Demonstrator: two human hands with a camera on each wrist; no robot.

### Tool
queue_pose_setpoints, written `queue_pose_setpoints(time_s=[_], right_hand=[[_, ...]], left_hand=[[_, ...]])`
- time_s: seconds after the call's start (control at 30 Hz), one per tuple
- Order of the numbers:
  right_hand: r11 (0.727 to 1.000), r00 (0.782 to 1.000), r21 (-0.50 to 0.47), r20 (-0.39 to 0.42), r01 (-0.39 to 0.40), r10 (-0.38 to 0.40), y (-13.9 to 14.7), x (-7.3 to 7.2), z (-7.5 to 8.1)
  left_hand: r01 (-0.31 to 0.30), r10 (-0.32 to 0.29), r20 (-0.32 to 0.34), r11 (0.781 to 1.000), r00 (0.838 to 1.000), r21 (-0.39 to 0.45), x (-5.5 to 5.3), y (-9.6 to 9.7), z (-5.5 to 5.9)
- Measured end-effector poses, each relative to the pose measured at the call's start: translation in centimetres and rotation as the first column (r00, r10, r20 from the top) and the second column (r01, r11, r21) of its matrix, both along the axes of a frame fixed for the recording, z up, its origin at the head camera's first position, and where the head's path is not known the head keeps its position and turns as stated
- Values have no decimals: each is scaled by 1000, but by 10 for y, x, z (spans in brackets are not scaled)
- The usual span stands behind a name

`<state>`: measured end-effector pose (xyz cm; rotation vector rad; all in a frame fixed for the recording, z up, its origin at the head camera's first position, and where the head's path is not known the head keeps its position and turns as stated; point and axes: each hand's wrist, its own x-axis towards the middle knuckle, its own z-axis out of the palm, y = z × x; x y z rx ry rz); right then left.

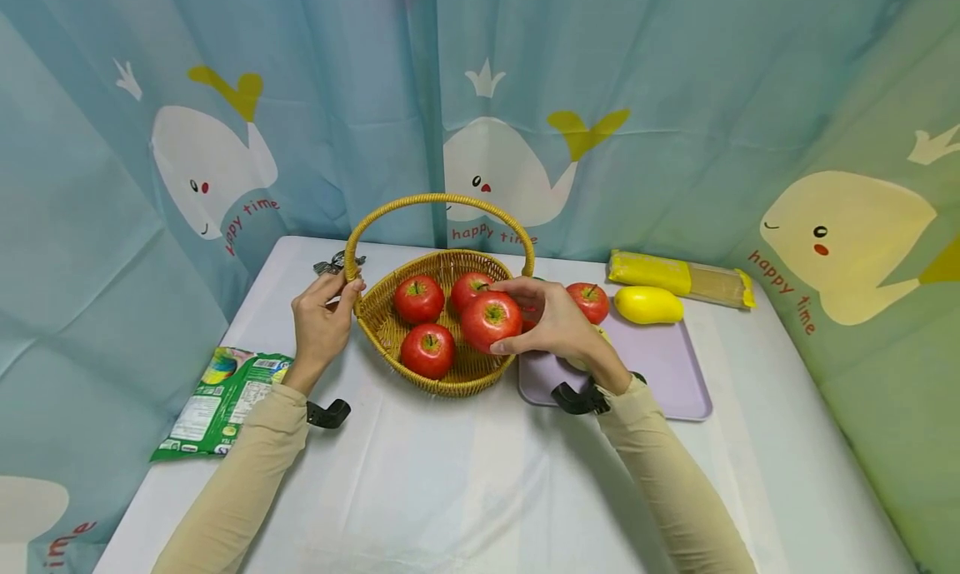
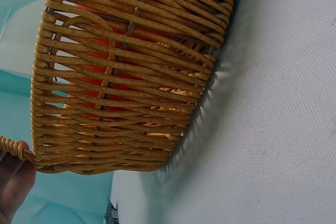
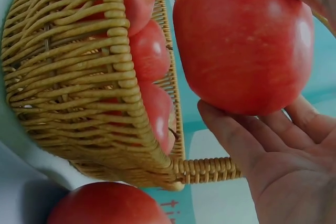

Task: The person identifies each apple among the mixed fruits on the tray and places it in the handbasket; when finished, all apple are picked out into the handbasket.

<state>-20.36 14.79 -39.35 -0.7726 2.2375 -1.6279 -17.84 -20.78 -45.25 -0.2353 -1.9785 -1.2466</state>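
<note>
A wicker basket (image 1: 390,361) with a tall arched handle stands on the table, three red apples inside, one of them this apple (image 1: 427,351). My left hand (image 1: 322,320) pinches the foot of the handle at the basket's left end; the left wrist view shows fingertips (image 2: 18,182) there. My right hand (image 1: 555,320) holds another red apple (image 1: 491,321) between thumb and fingers, over the basket's right side. In the right wrist view this held apple (image 3: 241,45) is raised above the rim, apart from the apples inside.
Right of the basket, a lilac tray (image 1: 675,374) carries a red apple (image 1: 587,302), a yellow mango (image 1: 648,305) and a pale fruit partly hidden by my right hand. A yellow noodle pack (image 1: 678,278) lies behind. At left are a green packet (image 1: 225,403) and a dark crinkled wrapper (image 1: 337,262).
</note>
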Motion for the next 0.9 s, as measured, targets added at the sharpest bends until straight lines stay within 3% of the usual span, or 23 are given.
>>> queue_pose_setpoints(time_s=[0.2,0.9], right_hand=[[994,997,89,-34,-64,67,-7,-1,3],[958,992,274,-75,-79,103,-29,-13,6]], left_hand=[[6,-6,-3,1000,1000,9,0,0,0],[15,-15,-6,1000,1000,18,0,-1,-2]])
